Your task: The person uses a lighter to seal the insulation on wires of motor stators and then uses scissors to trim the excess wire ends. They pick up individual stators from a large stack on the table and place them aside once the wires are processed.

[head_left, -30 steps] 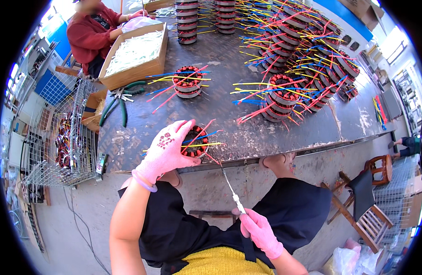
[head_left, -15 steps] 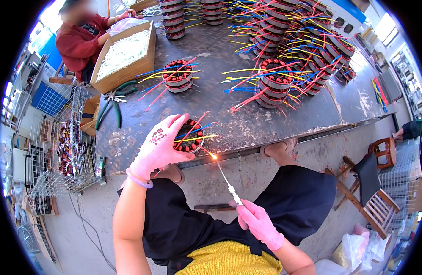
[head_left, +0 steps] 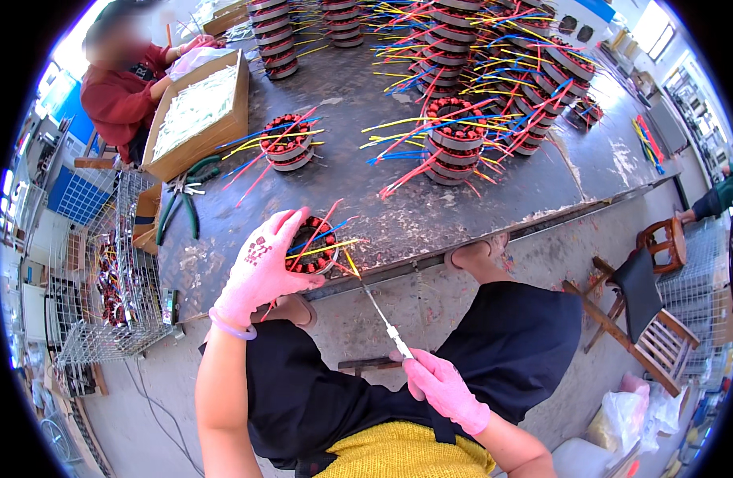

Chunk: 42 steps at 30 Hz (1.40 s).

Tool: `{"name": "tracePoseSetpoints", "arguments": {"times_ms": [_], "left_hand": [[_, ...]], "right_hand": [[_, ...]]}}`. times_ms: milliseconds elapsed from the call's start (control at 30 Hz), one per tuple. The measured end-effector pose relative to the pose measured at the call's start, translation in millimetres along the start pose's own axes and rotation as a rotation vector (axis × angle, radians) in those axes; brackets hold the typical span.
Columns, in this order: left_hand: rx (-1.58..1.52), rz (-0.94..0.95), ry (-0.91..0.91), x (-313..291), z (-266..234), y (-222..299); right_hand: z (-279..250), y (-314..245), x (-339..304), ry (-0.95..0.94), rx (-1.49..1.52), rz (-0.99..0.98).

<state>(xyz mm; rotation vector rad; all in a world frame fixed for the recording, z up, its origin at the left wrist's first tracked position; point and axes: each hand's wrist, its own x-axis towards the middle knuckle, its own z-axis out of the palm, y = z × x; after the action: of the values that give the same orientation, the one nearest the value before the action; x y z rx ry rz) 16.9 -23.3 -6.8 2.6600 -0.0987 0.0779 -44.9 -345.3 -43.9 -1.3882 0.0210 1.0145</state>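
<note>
My left hand [head_left: 263, 263], in a pink glove, is closed round a ring-shaped motor stator [head_left: 317, 259] at the table's near edge. The stator has red and black windings, and its red, blue and yellow wires stick out to the right. My right hand [head_left: 444, 389], also pink-gloved, grips the white handle of a thin metal-stemmed tool [head_left: 388, 328]. The tool's tip meets a yellow-orange streak beside the stator; whether that is flame or wire I cannot tell. Farther back stands a short stator stack [head_left: 289, 143], with a taller stator stack [head_left: 455, 143] to its right.
Green-handled pliers [head_left: 187, 203] lie at the table's left, near a cardboard box [head_left: 240, 103] of white sleeves. More stator stacks [head_left: 450, 48] fill the back. A person in red [head_left: 115, 99] works at the far left. A wire basket [head_left: 131, 307] stands left of the dark table [head_left: 366, 199].
The bright orange glow at the tool's tip has dimmed to a yellow-orange streak. The tip now lies slightly left and lower in view. The whole scene has shifted a little left; both grips stay.
</note>
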Motion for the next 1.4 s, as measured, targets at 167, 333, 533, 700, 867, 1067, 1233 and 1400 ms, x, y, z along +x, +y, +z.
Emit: {"name": "tracePoseSetpoints", "arguments": {"times_ms": [167, 333, 533, 700, 867, 1067, 1233, 1400], "left_hand": [[-0.008, -0.021, -0.012, 1.1, 1.2, 3.8], [0.014, -0.018, -0.007, -0.2, 1.4, 2.0], [0.006, -0.005, -0.007, 1.2, 1.9, 1.9], [0.003, 0.013, -0.002, 0.7, 2.6, -1.9], [-0.006, 0.009, -0.008, 1.1, -1.9, 3.5], [-0.003, 0.025, 0.005, 1.3, 1.4, -0.3], [-0.002, 0.018, -0.006, 1.3, 1.8, -1.7], [-0.012, 0.001, -0.014, 2.1, 1.3, 0.0]], "right_hand": [[-0.5, -1.2, -0.4, -0.010, 0.033, 0.006], [-1.4, 0.6, 0.1, -0.013, 0.027, 0.006], [-1.2, 1.3, 0.4, -0.013, 0.028, 0.000], [0.0, 4.3, 0.3, -0.005, 0.043, 0.002], [0.8, -2.0, -0.8, -0.006, -0.009, 0.012], [-0.2, -0.1, -0.8, -0.001, 0.027, -0.002], [-1.2, -0.8, -0.1, -0.013, -0.035, -0.003], [0.1, 2.9, 1.4, -0.001, -0.002, -0.021]]}}
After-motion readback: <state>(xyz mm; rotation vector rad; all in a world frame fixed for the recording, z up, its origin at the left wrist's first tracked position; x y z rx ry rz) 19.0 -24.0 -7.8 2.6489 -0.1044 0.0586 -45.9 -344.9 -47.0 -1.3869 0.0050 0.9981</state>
